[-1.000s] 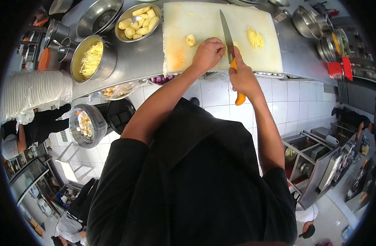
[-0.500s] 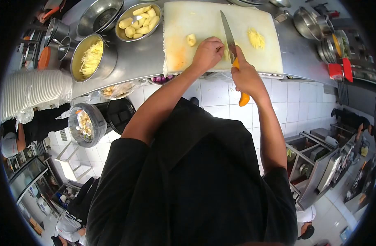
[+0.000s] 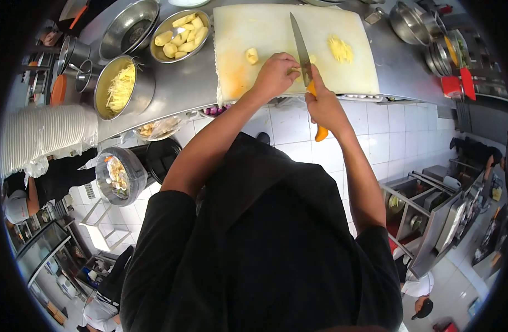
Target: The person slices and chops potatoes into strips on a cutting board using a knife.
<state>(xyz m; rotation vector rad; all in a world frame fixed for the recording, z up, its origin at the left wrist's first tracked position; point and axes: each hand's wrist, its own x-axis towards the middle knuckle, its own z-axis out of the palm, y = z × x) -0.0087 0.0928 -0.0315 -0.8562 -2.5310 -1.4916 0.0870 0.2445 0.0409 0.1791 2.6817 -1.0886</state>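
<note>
In the head view my right hand (image 3: 327, 108) is wrapped round the orange handle of a long kitchen knife (image 3: 300, 44). Its blade points away from me over the white cutting board (image 3: 265, 25). Left of the blade, my left hand (image 3: 276, 76) is closed with curled fingertips on a pale yellow vegetable piece (image 3: 296, 70), mostly hidden. A small slice (image 3: 312, 58) lies just right of the blade. Farther right on the board is a heap of thin yellow strips (image 3: 340, 49). One cut chunk of peeled yellow vegetable (image 3: 251, 56) rests beyond my left hand.
A steel bowl (image 3: 208, 41) of peeled yellow pieces and a steel pot (image 3: 150, 88) of yellow shreds stand left of the board. Stacked white plates (image 3: 49, 130) are farther left. Metal bowls (image 3: 407, 25) sit at right. A waste bin (image 3: 140, 171) stands below; other people are around.
The whole view has shifted slightly, with the board now a little farther left. Both hands keep their grips, and the blade stays beside my left fingertips. A small slice now shows right of the blade.
</note>
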